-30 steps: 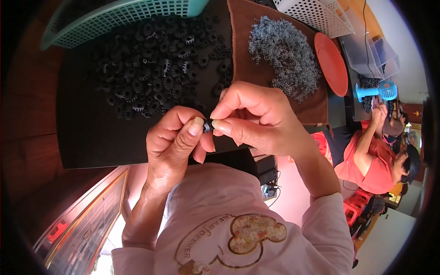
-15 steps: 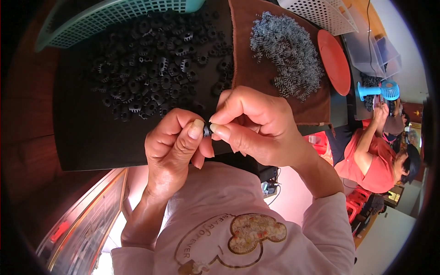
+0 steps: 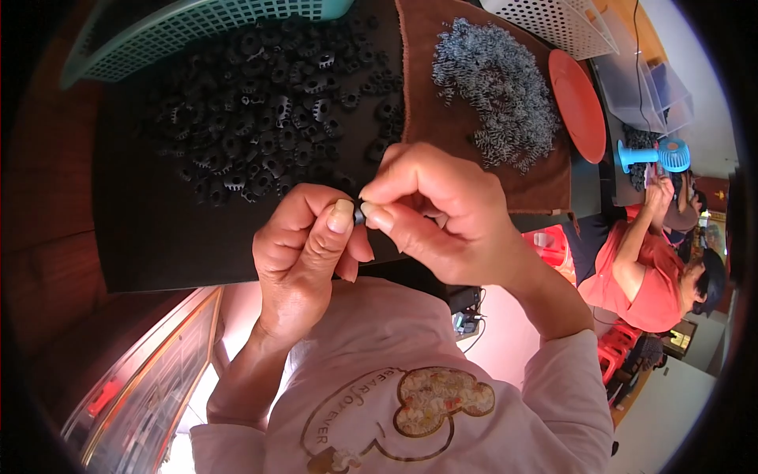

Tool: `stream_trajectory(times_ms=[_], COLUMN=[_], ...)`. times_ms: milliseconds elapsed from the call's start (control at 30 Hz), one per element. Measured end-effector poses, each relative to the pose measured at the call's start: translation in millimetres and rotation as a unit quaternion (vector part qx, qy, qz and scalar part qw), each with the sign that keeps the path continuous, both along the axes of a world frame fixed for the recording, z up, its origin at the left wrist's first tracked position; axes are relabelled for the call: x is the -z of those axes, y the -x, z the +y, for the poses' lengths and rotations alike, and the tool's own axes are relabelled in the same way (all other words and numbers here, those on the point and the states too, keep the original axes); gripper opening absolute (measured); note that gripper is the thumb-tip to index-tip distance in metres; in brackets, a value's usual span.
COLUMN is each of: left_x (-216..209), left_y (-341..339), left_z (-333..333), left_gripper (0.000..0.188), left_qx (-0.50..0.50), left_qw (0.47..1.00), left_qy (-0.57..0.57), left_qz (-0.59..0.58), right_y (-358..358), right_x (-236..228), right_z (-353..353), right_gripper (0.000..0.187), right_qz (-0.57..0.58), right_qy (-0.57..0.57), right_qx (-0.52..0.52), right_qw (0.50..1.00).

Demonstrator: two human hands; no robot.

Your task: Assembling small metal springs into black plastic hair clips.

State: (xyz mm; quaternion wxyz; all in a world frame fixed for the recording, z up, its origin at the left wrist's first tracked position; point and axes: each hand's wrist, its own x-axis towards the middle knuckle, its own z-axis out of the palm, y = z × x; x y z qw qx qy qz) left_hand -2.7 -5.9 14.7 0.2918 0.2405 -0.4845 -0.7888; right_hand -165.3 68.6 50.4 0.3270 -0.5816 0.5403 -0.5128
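Between my two hands, over the near part of the dark table, is a small black plastic part, mostly covered by fingertips. My left hand pinches it between thumb and curled fingers. From the other side, my right hand has thumb and forefinger pinched together against the part; whether a tiny piece sits in that pinch is hidden. Beyond the left hand spreads a heap of black toothed plastic parts. Past the right hand, a pile of small metal springs lies on a brown cloth.
A green plastic basket stands at the far left. A white perforated basket, a red oval plate and a clear plastic bin are at the far right. A blue fan is near a person in a red shirt.
Both hands stay together at the black part, with only slight shifts of the fingers. A little more of the part shows between the fingertips now.
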Motion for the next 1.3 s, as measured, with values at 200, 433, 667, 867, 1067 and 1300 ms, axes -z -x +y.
stream_trajectory(times_ms=[200,433,667,867,1067,1300], left_x=[2,4,2,-8,-7,-10], left_y=[-2,-2,-4,-5,-6,-5], left_z=[2,-2,-10,-10,-9,-9], left_gripper=[0.017,0.019,0.023,0.024,0.023,0.023], left_qx=[0.005,0.035,0.1,0.122,0.127,0.121], left_qw=[1.0,0.999,0.994,0.992,0.992,0.992], left_qy=[0.001,0.004,0.014,-0.027,-0.015,0.02], left_qz=[0.022,0.036,0.029,0.015,0.014,0.002], right_y=[6,10,11,12,12,9], right_x=[-11,4,-8,-15,-12,-3], right_z=[1,-5,1,-2,-3,-4], right_gripper=[0.008,0.007,0.039,0.044,0.034,0.029], right_qz=[-0.102,0.146,0.3,0.427,0.42,0.39], right_qy=[-0.172,0.066,0.083,0.136,0.142,0.181], right_qx=[0.021,0.012,-0.026,-0.022,-0.017,0.006], right_qw=[0.98,0.987,0.95,0.894,0.896,0.903])
